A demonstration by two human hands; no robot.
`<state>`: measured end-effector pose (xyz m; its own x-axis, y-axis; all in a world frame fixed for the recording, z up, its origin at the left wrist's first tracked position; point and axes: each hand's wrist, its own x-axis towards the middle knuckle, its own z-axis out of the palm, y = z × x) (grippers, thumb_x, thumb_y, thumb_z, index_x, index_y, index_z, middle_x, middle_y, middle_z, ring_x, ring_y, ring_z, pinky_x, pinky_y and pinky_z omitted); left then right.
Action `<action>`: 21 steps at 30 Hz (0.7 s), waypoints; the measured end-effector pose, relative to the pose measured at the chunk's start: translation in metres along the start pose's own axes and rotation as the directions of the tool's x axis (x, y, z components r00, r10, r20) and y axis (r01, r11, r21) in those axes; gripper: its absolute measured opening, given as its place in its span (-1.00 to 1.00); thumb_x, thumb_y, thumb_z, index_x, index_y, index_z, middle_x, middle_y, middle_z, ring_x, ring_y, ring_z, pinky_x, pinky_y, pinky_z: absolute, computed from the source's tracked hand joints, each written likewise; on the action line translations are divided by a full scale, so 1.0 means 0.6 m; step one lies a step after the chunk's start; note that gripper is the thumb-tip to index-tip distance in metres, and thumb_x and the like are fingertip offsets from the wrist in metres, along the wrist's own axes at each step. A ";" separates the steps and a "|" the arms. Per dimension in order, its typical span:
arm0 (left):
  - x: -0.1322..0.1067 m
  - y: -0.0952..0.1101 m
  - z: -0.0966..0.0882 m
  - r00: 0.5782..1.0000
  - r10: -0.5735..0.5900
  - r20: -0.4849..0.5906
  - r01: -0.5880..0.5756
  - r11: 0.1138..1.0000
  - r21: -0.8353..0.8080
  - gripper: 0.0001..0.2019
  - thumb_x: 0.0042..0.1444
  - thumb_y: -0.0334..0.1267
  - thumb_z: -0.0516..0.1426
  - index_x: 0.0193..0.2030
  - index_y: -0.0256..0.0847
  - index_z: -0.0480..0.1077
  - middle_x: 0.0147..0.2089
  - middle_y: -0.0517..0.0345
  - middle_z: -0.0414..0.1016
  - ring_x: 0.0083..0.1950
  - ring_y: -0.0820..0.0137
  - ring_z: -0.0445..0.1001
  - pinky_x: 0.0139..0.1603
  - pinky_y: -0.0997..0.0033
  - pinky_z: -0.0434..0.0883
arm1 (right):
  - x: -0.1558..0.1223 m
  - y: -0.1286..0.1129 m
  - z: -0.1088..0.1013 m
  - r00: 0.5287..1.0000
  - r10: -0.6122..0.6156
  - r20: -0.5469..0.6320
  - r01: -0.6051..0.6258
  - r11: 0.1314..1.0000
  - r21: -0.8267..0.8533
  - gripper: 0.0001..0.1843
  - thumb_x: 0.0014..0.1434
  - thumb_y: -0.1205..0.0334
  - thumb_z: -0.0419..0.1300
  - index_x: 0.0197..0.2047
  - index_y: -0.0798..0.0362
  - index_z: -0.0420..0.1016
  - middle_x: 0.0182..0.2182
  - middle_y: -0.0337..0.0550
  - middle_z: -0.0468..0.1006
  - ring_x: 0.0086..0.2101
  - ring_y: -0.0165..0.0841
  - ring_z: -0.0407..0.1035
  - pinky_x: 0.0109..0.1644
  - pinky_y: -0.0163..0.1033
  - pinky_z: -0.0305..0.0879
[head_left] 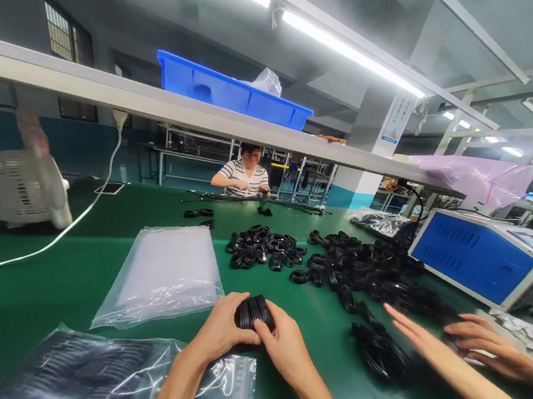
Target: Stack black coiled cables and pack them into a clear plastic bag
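Observation:
Both my hands close round a small bundle of black coiled cables (255, 312) just above the green table (65, 271). My left hand (220, 327) grips its left side, my right hand (283, 342) its right side, thumbs near the top. Directly below my wrists lies a clear zip bag (91, 369) holding black coils. A stack of empty clear bags (165, 274) lies to the left of the bundle. Beyond it, loose black cable coils (264, 248) are heaped in the middle of the table.
A co-worker's two hands (429, 342) reach in from the right over a larger pile of coils (375, 272). A blue-fronted machine (475, 256) stands at right, a white fan (18, 183) with its cord at left. Another person (244, 177) sits at the far side. A blue bin (231, 93) rests on the shelf.

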<state>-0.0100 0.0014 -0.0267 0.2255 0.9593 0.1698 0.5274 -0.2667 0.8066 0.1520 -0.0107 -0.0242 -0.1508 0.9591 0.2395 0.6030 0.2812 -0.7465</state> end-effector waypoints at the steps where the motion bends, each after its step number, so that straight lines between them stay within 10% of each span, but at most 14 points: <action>1: 0.000 0.000 0.001 1.000 0.002 -0.002 -0.002 1.000 0.008 -0.24 -0.31 -0.16 0.31 0.11 -0.24 0.25 0.03 0.05 0.32 0.05 0.20 0.26 0.11 0.27 0.19 | 0.001 0.002 0.000 1.000 -0.013 -0.001 0.013 1.000 0.008 -0.58 0.11 0.21 0.00 0.01 0.15 0.39 -0.13 0.02 0.50 -0.14 -0.21 0.38 -0.04 -0.16 0.25; 21: 0.005 0.018 0.033 0.995 0.086 -0.058 -0.068 0.962 0.266 -0.35 -0.16 -0.10 0.19 0.14 -0.17 0.23 0.02 0.09 0.37 -0.01 0.18 0.24 0.02 0.26 0.20 | 0.003 -0.002 -0.004 0.999 -0.035 -0.021 0.032 0.991 -0.130 -0.60 0.14 0.34 -0.05 0.00 0.05 0.45 -0.21 -0.04 0.54 -0.20 -0.26 0.41 -0.09 -0.25 0.25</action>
<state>0.0128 -0.0004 -0.0285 0.2224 0.9365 0.2710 0.7098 -0.3461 0.6135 0.1531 -0.0096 -0.0213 -0.1553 0.9477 0.2787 0.6946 0.3054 -0.6514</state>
